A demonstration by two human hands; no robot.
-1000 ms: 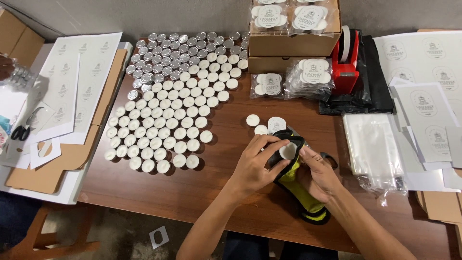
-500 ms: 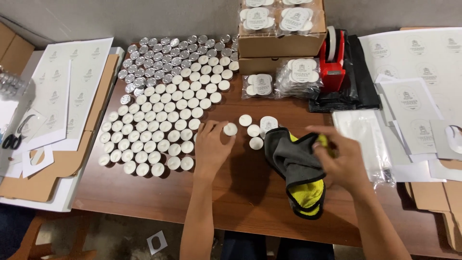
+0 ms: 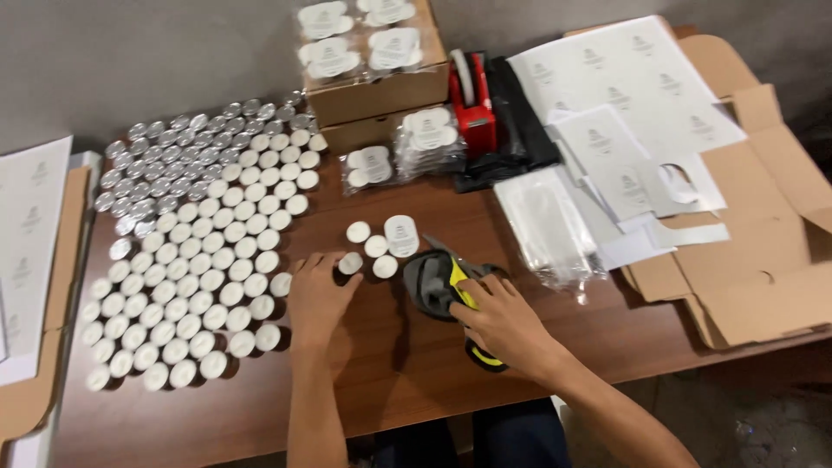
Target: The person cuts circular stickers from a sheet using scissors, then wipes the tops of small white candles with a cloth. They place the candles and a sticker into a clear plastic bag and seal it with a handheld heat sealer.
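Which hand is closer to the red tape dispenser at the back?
The right hand. It rests on the grey and yellow tool, almost straight in front of the red tape dispenser. The left hand lies farther off to the left, among small white jars.

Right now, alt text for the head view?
A person's left hand touches a small white-lidded jar on a wooden table, while the right hand rests on a grey-and-yellow tool. To the left stand rows of jars; behind are boxes, a red tape dispenser and label sheets.

Brown cardboard boxes (image 3: 381, 87) stand rear centre; white label sheets (image 3: 624, 87) lie right.
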